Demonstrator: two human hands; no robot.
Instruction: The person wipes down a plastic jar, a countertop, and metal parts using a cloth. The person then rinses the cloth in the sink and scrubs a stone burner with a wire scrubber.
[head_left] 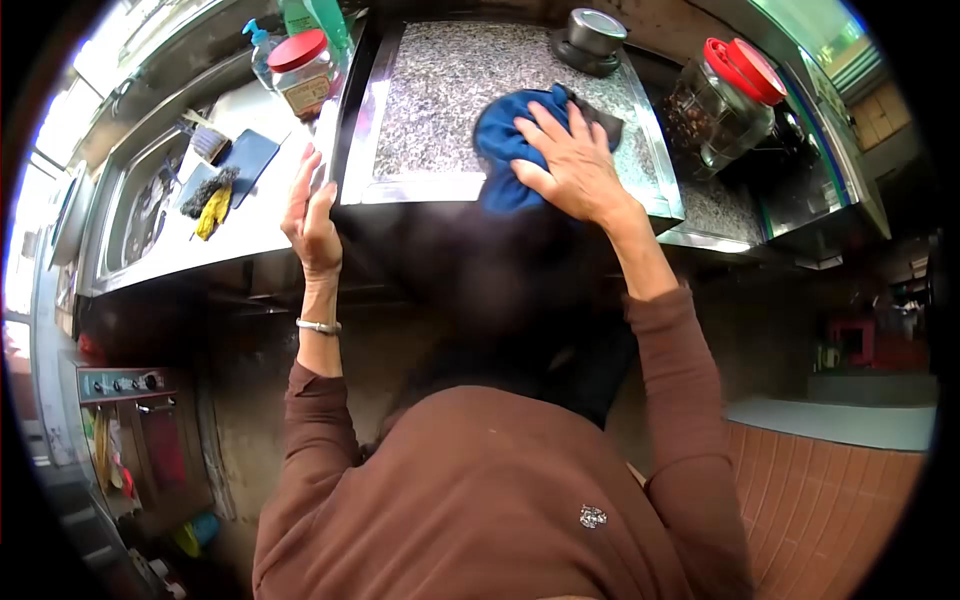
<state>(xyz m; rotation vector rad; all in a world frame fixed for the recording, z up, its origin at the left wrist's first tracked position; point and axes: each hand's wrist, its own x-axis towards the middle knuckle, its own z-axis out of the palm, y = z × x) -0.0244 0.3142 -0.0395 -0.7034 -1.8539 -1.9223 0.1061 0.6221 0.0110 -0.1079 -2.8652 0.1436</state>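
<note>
My right hand (575,165) lies flat with spread fingers on a bunched blue cloth (507,130), pressing it against the speckled stone countertop (430,100). A dark grey corner of cloth shows beyond the fingertips. Beside the counter's left edge is my left hand (312,220), seen side-on with its fingers stretched upward and the thumb a little apart. It seems to touch the edge between the two counters, though the contact is not clear. Behind the right hand, a round metal container (596,32) sits on a dark base near the back of the countertop.
A red-lidded jar (305,80) and a blue pump bottle (260,52) stand at the back left. Further left are a sink (135,205), a scrubber (207,195) and a yellow cloth (212,213). A large red-lidded jar (715,115) stands on the right.
</note>
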